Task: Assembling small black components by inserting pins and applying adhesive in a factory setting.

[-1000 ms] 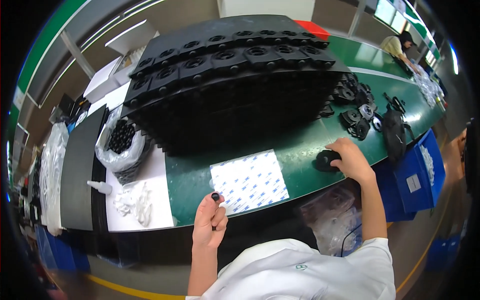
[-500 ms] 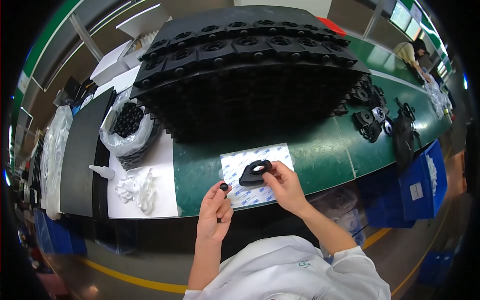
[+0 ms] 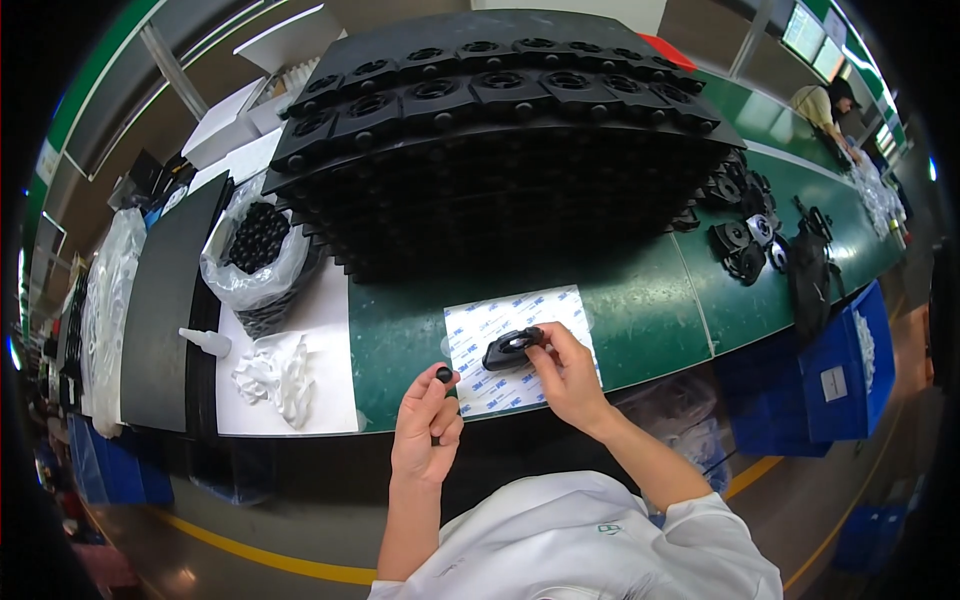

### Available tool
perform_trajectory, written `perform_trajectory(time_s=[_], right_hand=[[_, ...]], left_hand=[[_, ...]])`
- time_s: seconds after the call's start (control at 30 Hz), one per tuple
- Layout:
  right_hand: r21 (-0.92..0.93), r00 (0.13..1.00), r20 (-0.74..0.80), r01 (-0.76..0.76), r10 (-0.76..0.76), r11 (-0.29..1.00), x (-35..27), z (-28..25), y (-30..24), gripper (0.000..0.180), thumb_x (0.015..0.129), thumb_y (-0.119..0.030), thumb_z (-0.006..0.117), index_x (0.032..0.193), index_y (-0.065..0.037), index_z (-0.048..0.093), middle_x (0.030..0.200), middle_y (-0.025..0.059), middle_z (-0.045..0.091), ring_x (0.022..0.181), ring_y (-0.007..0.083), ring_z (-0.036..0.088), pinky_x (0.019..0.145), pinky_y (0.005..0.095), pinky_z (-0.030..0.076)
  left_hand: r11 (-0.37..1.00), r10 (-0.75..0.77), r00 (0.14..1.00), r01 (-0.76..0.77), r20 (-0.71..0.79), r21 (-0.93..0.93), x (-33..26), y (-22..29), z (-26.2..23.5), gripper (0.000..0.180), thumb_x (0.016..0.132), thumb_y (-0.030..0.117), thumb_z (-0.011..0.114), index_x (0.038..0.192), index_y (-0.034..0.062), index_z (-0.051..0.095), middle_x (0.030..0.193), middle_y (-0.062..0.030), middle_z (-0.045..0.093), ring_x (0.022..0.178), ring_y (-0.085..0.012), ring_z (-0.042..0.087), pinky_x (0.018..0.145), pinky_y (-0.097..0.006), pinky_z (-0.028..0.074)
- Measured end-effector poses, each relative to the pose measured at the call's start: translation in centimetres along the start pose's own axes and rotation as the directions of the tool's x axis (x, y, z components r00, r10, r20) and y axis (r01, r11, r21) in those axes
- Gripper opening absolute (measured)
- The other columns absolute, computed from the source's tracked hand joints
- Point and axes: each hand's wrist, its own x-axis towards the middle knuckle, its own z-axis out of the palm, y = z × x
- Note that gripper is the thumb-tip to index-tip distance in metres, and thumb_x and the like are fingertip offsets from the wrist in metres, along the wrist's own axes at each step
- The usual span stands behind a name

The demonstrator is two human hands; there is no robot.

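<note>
**Over the white sheet: both hands now meet with their black parts**

Above the white backing sheet, the right hand has come across from the far right of the desk, where a second ago it lay on a loose black part; half a second ago it already held the black bracket over the sheet, and it holds it there now, fingers curled and pinching its near end. The left hand has risen slightly, thumb and forefinger pinched on one small black round cap, just left of the bracket and apart from it.

Beyond both hands stands one large stack of black moulded trays. Left of the left hand lie one long dark panel, one clear bag of black rings, one heap of white scraps and one small white bottle, the last two on a white board. Far to the right of the right hand lies a cluster of loose black parts; I cannot count them surely.

The green desk runs along a workshop aisle, with one blue bin hung at its near edge, right of the right hand, and a yellow line on the grey floor. Another person sits at the far end.
</note>
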Motion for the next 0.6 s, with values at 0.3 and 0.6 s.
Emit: perform_trajectory(time_s=[0.3, 0.6], right_hand=[[-0.191, 0.960, 0.080, 0.280, -0.270, 0.941, 0.0, 0.4, -0.4, 0.016, 0.080, 0.005, 0.053, 0.096, 0.000, 0.053, 0.079, 0.0076, 0.053, 0.067, 0.0167, 0.051, 0.057, 0.0248, 0.040], [0.738, 0.945, 0.240, -0.327, 0.222, 0.590, 0.4, -2.0, -0.7, 0.009, 0.091, -0.011, 0.051, 0.100, -0.009, 0.049, 0.097, 0.0039, 0.056, 0.084, 0.0100, 0.050, 0.076, 0.0236, 0.041]], left_hand=[[0.999, 0.003, 1.000, -0.002, -0.030, 0.032, 0.2, 0.0, 0.8, 0.024, 0.087, 0.008, 0.056, 0.111, 0.0065, 0.056, 0.100, -0.0038, 0.061, 0.048, -0.0020, 0.031, 0.039, -0.015, 0.026], [0.998, -0.026, 1.000, 0.025, 0.016, 0.050, 0.5, -0.6, 1.5, 0.020, 0.087, 0.008, 0.057, 0.106, 0.0048, 0.056, 0.100, -0.0054, 0.060, 0.048, -0.0021, 0.031, 0.040, -0.016, 0.027]])
